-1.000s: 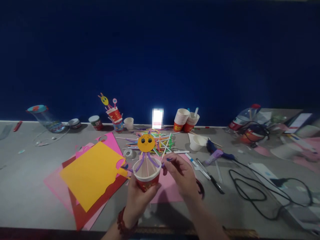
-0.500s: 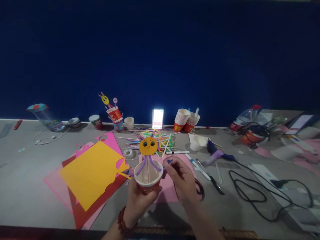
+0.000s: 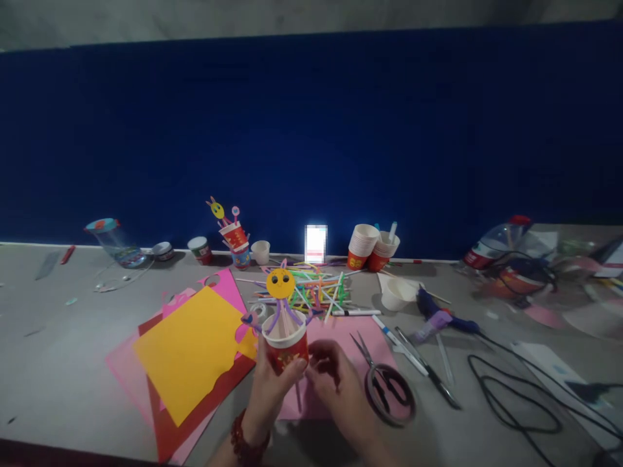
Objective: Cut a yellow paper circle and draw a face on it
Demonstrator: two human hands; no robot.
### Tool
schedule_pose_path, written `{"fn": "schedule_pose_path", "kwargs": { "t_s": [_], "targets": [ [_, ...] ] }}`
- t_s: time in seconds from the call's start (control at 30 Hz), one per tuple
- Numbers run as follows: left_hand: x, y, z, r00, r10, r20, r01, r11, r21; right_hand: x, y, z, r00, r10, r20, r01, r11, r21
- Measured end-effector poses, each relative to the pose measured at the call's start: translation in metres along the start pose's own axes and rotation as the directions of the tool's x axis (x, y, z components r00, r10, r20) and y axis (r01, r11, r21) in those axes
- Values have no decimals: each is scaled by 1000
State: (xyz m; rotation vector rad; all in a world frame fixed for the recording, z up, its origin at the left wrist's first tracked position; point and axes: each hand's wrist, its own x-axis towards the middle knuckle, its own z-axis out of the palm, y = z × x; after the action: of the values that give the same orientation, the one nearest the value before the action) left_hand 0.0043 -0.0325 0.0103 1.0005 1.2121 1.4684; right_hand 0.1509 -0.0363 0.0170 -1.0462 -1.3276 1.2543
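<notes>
A red paper cup [image 3: 288,353] with a white rim is gripped upright in my left hand [image 3: 267,383], its thumb across the front. Out of the cup rises a round yellow smiling face [image 3: 281,283] with dark eyes and pointed ears. Purple arms [image 3: 275,316] bend down from it over the rim, with small decorated ends at both sides. A thin stick [image 3: 298,397] shows below the cup. My right hand [image 3: 338,383] is at the cup's lower right, fingers curved and apart from the thumb; whether the fingertips touch the cup is unclear.
Scissors [image 3: 384,386] lie on pink paper [image 3: 335,331]. Yellow paper [image 3: 189,353] tops coloured sheets on the left. Behind are loose straws [image 3: 335,292], stacked cups [image 3: 363,246] and a finished-looking cup puppet [image 3: 234,237]. A glue gun [image 3: 448,318] and its cable [image 3: 491,402] lie right.
My right hand has left the purple arm's right end and moved down beside the cup, uncovering the scissors. The face sits slightly lower over the cup. The camera view has tilted up.
</notes>
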Motion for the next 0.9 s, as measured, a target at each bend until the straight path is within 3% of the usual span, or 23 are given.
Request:
{"fn": "schedule_pose_path", "kwargs": {
  "t_s": [0.17, 0.37, 0.47, 0.6, 0.63, 0.73, 0.8, 0.87, 0.9],
  "targets": [
    [7, 7, -6, 999, 45, -14, -45, 999, 8, 1, 20, 14, 988, 97, 124, -102, 994, 38],
    [15, 16, -4, 1000, 8, -26, -8, 1000, 0, 8, 29, 26, 963, 164, 213, -181, 981, 65],
    [13, 11, -7, 996, 32, 78, -36, 999, 40, 9, 30, 25, 979, 102, 177, -114, 992, 59],
    [26, 13, -34, 929, 175, 327, -264, 931, 250, 11, 28, 13, 991, 77, 106, -77, 997, -4],
    [37, 18, -46, 909, 185, 375, -312, 896, 315, 12, 27, 9, 993, 86, 75, -84, 996, -31],
    [88, 42, -86, 911, 273, 310, -401, 765, 504, 14, 28, -1, 995, 94, -16, -95, 992, -84],
    [135, 58, -111, 919, 340, 202, -394, 743, 541, 16, 31, -4, 995, 84, -57, -89, 992, -89],
    [184, 70, -129, 893, 451, 10, -359, 698, 619, 17, 38, -4, 993, 84, -80, -91, 992, -86],
    [207, 73, -136, 877, 479, -32, -351, 685, 639, 17, 42, -4, 992, 90, -83, -97, 992, -82]
  ]
}}
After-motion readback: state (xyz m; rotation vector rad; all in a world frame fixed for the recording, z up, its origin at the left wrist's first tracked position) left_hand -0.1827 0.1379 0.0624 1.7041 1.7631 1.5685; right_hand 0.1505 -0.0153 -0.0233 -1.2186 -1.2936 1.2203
